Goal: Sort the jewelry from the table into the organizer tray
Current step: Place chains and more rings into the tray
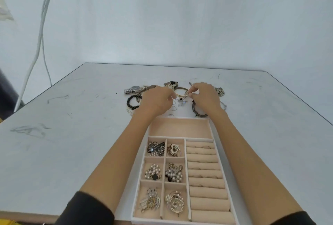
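A beige organizer tray [180, 127] lies near me, with several small compartments on its left holding brooches and chains, ring rolls on its right and a long bare compartment at the far end. Beyond it loose jewelry lies on the table: a silver watch [134, 89], a black bead bracelet [132, 102], a black-strap watch [170, 84], a gold bangle [180, 91], a braided bracelet [198, 110]. My right hand [203, 97] pinches a small silver chain piece [186, 94] over the bangle. My left hand [156, 99] hovers beside it, fingers curled; whether it holds anything is hidden.
The white table [72, 134] has grey scuff marks at left. A chain heap [220, 91] and thin hoops [173, 107] lie around the hands. White cables [41, 32] hang down at the far left against the wall.
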`<action>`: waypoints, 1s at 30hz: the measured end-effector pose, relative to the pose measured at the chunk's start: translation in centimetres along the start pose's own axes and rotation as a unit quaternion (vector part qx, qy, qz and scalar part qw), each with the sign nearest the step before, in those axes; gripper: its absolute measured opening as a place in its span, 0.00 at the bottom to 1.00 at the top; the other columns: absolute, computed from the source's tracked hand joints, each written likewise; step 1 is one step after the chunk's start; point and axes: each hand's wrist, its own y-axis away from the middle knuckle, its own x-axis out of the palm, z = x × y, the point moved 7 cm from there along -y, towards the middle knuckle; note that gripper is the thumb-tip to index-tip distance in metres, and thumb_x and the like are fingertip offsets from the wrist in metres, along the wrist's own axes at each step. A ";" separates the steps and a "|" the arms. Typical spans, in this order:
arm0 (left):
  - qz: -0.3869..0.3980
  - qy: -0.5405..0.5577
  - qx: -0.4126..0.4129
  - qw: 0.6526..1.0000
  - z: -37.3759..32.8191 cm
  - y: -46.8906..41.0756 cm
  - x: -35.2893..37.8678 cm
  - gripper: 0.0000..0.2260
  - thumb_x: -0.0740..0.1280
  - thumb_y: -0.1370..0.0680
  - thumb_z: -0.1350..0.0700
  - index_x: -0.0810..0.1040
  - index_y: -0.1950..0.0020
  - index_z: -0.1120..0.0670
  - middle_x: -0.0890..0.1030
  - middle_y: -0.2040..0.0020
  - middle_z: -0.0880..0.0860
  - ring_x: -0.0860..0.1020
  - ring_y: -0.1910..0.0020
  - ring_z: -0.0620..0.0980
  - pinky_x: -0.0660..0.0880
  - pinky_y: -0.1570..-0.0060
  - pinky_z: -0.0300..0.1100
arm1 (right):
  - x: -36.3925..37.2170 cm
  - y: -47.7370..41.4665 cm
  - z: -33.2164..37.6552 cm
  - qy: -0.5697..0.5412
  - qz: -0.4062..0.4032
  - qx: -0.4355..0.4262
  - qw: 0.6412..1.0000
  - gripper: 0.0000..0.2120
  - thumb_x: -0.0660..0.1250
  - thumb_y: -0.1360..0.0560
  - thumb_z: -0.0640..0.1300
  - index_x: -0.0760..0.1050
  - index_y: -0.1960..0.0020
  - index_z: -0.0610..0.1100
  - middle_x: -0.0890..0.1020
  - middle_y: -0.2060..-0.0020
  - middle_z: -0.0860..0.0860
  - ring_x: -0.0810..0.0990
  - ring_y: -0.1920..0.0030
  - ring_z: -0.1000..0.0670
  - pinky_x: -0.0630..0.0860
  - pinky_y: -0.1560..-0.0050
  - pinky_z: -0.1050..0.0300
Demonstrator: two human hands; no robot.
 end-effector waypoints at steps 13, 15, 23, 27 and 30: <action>0.014 0.032 0.052 0.998 -0.7 -1.8 2.9 0.19 0.61 0.21 0.49 0.70 0.31 0.49 0.75 0.38 0.49 0.72 0.40 0.53 0.69 0.41 0.51 | -1.9 0.1 1.4 -0.176 0.010 0.009 0.984 0.03 0.68 0.26 0.40 0.79 0.53 0.45 0.81 0.58 0.53 0.75 0.58 0.55 0.74 0.48 0.53; -0.003 0.108 0.042 0.993 -0.4 -1.9 2.6 0.20 0.63 0.22 0.46 0.70 0.31 0.49 0.77 0.40 0.47 0.74 0.43 0.51 0.71 0.41 0.53 | -2.3 0.3 2.0 -0.225 0.017 0.007 0.974 0.03 0.67 0.25 0.39 0.79 0.53 0.45 0.82 0.59 0.52 0.75 0.63 0.57 0.74 0.53 0.58; -0.077 0.243 0.025 0.967 -0.2 -1.6 1.3 0.11 0.63 0.24 0.46 0.80 0.49 0.51 0.83 0.54 0.45 0.79 0.55 0.47 0.75 0.48 0.51 | -2.9 0.9 3.3 -0.282 0.040 0.003 0.959 0.06 0.64 0.22 0.42 0.79 0.48 0.43 0.85 0.56 0.48 0.77 0.64 0.52 0.73 0.62 0.70; -0.079 0.244 0.015 0.966 0.3 -1.7 1.4 0.12 0.63 0.28 0.43 0.81 0.55 0.48 0.83 0.58 0.45 0.80 0.56 0.46 0.77 0.51 0.51 | -3.3 0.9 3.3 -0.301 0.023 0.004 0.953 0.07 0.64 0.22 0.42 0.80 0.49 0.42 0.85 0.59 0.48 0.76 0.66 0.52 0.74 0.60 0.68; -0.072 0.237 0.027 0.969 0.4 -1.9 1.7 0.05 0.69 0.26 0.50 0.83 0.54 0.49 0.84 0.57 0.48 0.80 0.55 0.47 0.76 0.49 0.50 | -3.6 0.7 3.2 -0.302 -0.002 0.004 0.953 0.08 0.63 0.22 0.41 0.80 0.50 0.41 0.85 0.62 0.49 0.76 0.68 0.53 0.73 0.62 0.68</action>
